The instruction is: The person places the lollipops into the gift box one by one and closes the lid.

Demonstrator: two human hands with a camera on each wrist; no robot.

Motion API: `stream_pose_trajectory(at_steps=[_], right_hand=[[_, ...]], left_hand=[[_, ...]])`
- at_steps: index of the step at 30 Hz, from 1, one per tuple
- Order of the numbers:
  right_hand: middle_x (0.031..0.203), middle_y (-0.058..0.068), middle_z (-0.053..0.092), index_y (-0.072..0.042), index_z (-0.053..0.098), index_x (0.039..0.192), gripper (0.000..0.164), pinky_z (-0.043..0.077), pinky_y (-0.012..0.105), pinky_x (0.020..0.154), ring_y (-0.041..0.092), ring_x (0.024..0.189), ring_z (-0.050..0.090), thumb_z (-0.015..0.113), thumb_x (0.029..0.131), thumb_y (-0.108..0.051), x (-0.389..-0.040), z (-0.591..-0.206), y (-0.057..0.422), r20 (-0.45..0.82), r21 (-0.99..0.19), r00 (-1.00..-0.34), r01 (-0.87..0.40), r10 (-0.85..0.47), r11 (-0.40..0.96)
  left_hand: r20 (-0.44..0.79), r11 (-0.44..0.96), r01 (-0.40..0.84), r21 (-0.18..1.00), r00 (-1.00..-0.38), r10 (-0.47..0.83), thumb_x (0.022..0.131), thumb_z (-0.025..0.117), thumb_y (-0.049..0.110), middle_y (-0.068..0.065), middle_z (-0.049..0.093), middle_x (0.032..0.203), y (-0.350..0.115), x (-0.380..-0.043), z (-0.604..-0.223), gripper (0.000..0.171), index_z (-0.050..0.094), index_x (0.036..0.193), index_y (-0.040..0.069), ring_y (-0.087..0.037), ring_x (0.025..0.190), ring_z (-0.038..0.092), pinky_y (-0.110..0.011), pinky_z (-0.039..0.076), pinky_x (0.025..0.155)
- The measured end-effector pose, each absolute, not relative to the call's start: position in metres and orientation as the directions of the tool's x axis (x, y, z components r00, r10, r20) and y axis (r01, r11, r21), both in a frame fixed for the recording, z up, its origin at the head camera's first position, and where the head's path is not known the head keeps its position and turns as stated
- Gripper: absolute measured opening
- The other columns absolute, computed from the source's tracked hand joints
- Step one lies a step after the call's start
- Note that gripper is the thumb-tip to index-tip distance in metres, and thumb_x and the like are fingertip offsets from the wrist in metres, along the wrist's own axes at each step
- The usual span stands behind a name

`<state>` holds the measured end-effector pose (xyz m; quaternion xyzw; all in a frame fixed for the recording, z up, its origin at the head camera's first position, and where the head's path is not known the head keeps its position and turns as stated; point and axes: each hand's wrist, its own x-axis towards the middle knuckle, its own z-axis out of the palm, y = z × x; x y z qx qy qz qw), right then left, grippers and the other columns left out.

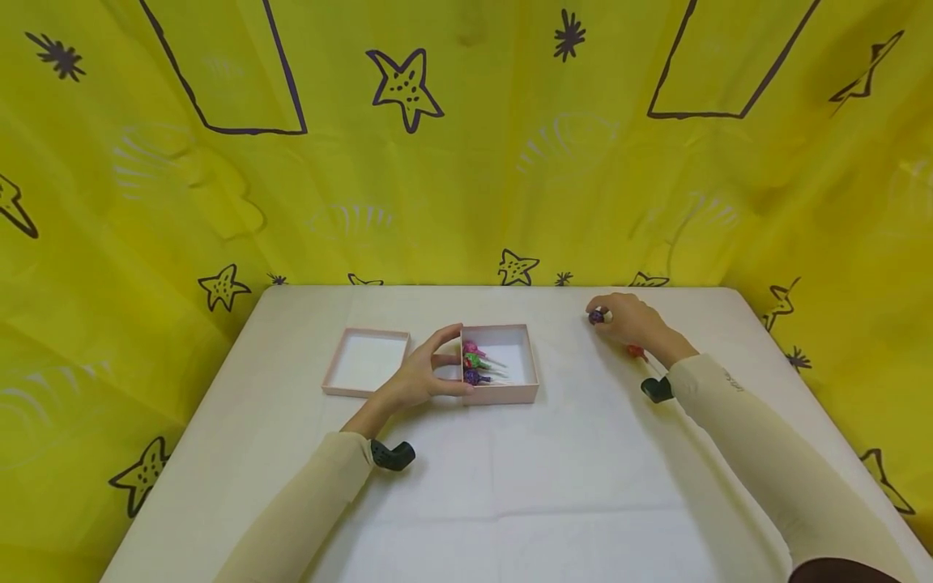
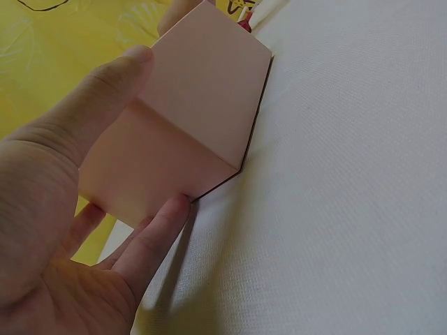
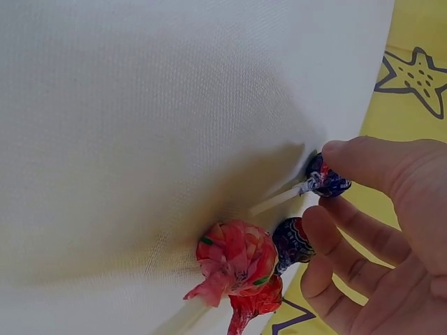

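Three in, four out: at least a pink-wrapped lollipop (image 1: 470, 348), a green-wrapped lollipop (image 1: 475, 361) and a purple-wrapped lollipop (image 1: 474, 377) are lying inside the open pale-pink cardboard box (image 1: 503, 396). Left hand (image 1: 414, 377) is gripping the box's left end. Right hand (image 1: 628, 317) is pinching a dark-blue-wrapped lollipop (image 3: 331, 180) by its head; another dark-blue lollipop (image 3: 292, 244) and two red-wrapped lollipops (image 3: 241, 252) are remaining outside. Shallow pale-pink lid (image 1: 368, 362) is lying off, left.
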<state>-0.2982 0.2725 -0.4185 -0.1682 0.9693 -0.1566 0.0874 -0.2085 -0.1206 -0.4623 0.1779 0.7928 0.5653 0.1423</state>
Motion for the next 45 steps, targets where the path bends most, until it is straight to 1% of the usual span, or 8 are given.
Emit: stream_pose_trajectory(at_steps=[4, 9, 21, 26, 30, 35, 40, 45], right_hand=[[0.122, 0.022, 0.068, -0.007, 0.069, 0.124, 0.03, 0.051, 0.068, 0.085, 0.042, 0.109, 0.06, 0.07, 0.094, -0.009, -0.299, -0.421, 0.274, -0.117, -0.33, -0.932, -0.289, -0.343, 0.898], [0.12, 0.02, 0.068, -0.009, 0.069, 0.122, 0.028, 0.052, 0.064, 0.082, 0.04, 0.106, 0.06, 0.071, 0.094, -0.009, -0.298, -0.422, 0.274, -0.118, -0.33, -0.937, -0.276, -0.33, 0.902], [0.118, 0.019, 0.069, -0.007, 0.07, 0.121, 0.025, 0.052, 0.064, 0.087, 0.038, 0.104, 0.061, 0.07, 0.096, -0.009, -0.298, -0.421, 0.273, -0.098, -0.322, -0.933, -0.299, -0.346, 0.898], [0.118, 0.018, 0.07, -0.007, 0.071, 0.119, 0.023, 0.053, 0.06, 0.086, 0.037, 0.102, 0.06, 0.068, 0.096, -0.007, -0.298, -0.422, 0.272, -0.088, -0.316, -0.928, -0.319, -0.363, 0.894], [0.116, 0.017, 0.071, -0.007, 0.071, 0.117, 0.024, 0.052, 0.059, 0.087, 0.036, 0.103, 0.061, 0.067, 0.094, -0.004, -0.296, -0.421, 0.269, -0.084, -0.354, -0.921, -0.33, -0.382, 0.875], [0.109, 0.016, 0.072, -0.003, 0.071, 0.115, 0.023, 0.052, 0.056, 0.091, 0.036, 0.102, 0.064, 0.068, 0.093, 0.002, -0.293, -0.415, 0.268, -0.041, -0.449, -0.899, -0.374, -0.437, 0.811], [0.106, 0.014, 0.073, 0.001, 0.071, 0.113, 0.022, 0.056, 0.049, 0.086, 0.031, 0.096, 0.066, 0.07, 0.091, 0.005, -0.289, -0.402, 0.265, 0.014, -0.507, -0.866, -0.437, -0.499, 0.743], [0.11, 0.013, 0.073, -0.003, 0.072, 0.113, 0.021, 0.058, 0.044, 0.082, 0.028, 0.091, 0.067, 0.07, 0.093, 0.003, -0.282, -0.379, 0.26, 0.016, -0.518, -0.848, -0.46, -0.529, 0.721]], left_hand=[[-0.019, 0.289, 0.125, 0.949, -0.893, 0.45, 0.081, 0.09, 0.017, -0.005, 0.028, 0.167, -0.12, -0.208, -0.462, 0.103, 0.027, 0.163, 0.02, -0.035, 0.137, 0.052, -0.052, 0.05, 0.104], [-0.016, 0.282, 0.127, 0.951, -0.891, 0.454, 0.082, 0.089, 0.018, -0.005, 0.028, 0.167, -0.119, -0.208, -0.461, 0.102, 0.027, 0.163, 0.019, -0.036, 0.137, 0.052, -0.052, 0.05, 0.104], [-0.011, 0.282, 0.132, 0.95, -0.891, 0.453, 0.081, 0.09, 0.017, -0.006, 0.027, 0.167, -0.12, -0.208, -0.46, 0.103, 0.026, 0.163, 0.019, -0.036, 0.137, 0.052, -0.051, 0.051, 0.104], [-0.018, 0.283, 0.124, 0.951, -0.893, 0.45, 0.081, 0.09, 0.016, -0.006, 0.027, 0.167, -0.12, -0.208, -0.461, 0.104, 0.027, 0.163, 0.018, -0.036, 0.137, 0.052, -0.05, 0.051, 0.104], [-0.023, 0.289, 0.119, 0.95, -0.895, 0.446, 0.08, 0.091, 0.017, -0.006, 0.028, 0.167, -0.12, -0.207, -0.461, 0.105, 0.027, 0.163, 0.019, -0.036, 0.137, 0.052, -0.051, 0.05, 0.105], [-0.026, 0.288, 0.114, 0.951, -0.897, 0.441, 0.08, 0.091, 0.017, -0.006, 0.028, 0.167, -0.12, -0.206, -0.46, 0.105, 0.027, 0.163, 0.019, -0.036, 0.137, 0.052, -0.053, 0.048, 0.106], [-0.023, 0.282, 0.114, 0.953, -0.898, 0.439, 0.08, 0.091, 0.016, -0.007, 0.029, 0.167, -0.119, -0.205, -0.461, 0.104, 0.028, 0.163, 0.018, -0.035, 0.136, 0.053, -0.053, 0.047, 0.107], [-0.026, 0.285, 0.112, 0.952, -0.898, 0.439, 0.079, 0.091, 0.015, -0.007, 0.029, 0.166, -0.119, -0.205, -0.459, 0.105, 0.027, 0.163, 0.019, -0.035, 0.136, 0.053, -0.054, 0.046, 0.108]])
